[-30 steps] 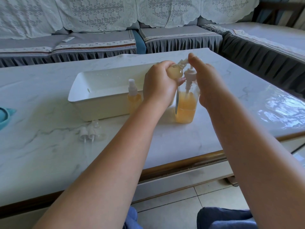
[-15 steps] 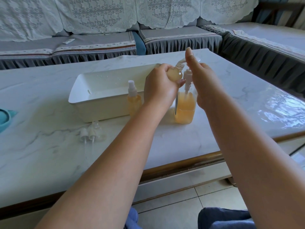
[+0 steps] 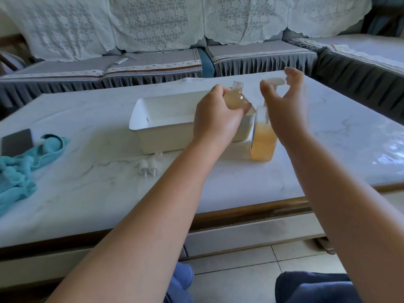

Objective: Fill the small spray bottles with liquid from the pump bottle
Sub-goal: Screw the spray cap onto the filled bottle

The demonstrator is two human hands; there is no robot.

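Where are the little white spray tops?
In the head view, the spray tops lie on the table, just in front of the white tray, left of the left forearm.

A white marble-patterned table (image 3: 91, 193) with a wooden edge is carrying a white rectangular tray (image 3: 157, 136), a clear pump bottle (image 3: 263, 143) of orange liquid just right of it, two white spray caps (image 3: 148, 166) lying in front, and a teal cloth (image 3: 24, 167) and dark grey pad (image 3: 16, 142) sitting at the left.

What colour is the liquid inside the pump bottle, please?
Pale orange-yellow, seen in the head view through the clear pump bottle.
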